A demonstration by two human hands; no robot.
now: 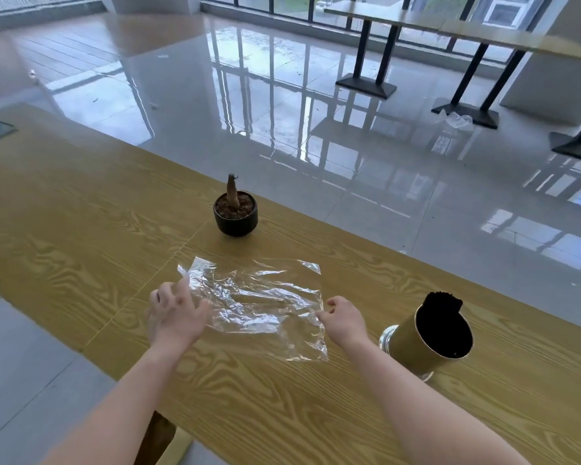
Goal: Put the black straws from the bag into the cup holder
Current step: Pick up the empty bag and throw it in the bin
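A clear plastic bag lies flat and crumpled on the wooden table, with no straws visible inside it. To its right stands a gold cup holder on a glass base, and a bundle of black straws sticks out of its far rim. My left hand rests with spread fingers on the bag's left edge. My right hand is at the bag's right edge, its fingers curled against the plastic; whether they pinch it is unclear.
A small black pot with a bare brown stem stands behind the bag near the table's far edge. Beyond lies a glossy tiled floor with black-legged tables and a scrap of plastic.
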